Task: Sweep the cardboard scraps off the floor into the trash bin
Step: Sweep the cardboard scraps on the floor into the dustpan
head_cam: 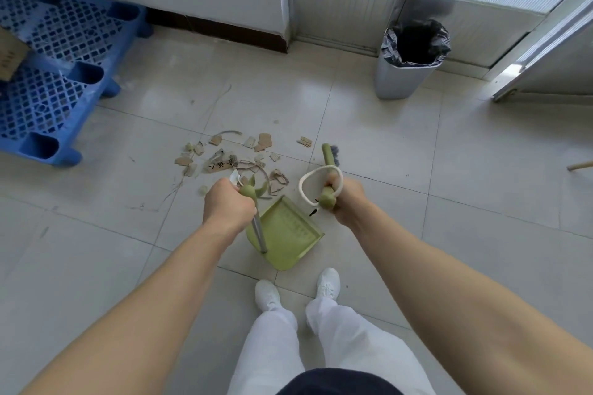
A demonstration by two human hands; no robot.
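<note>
Several brown cardboard scraps (224,157) lie scattered on the tiled floor ahead of my feet. My left hand (228,202) grips the top of the green dustpan's metal handle; the green dustpan (288,237) stands on the floor just below the scraps. My right hand (348,199) grips the green broom handle with its white loop (316,184); the broom head (330,154) rests on the floor right of the scraps. A grey trash bin (401,80) with a black liner stands further back on the right, by the door.
A blue plastic pallet (54,96) lies at the left against the wall, with a piece of cardboard (9,54) on it. A glass door frame (542,54) angles in at the right. My white shoes (298,292) stand just behind the dustpan.
</note>
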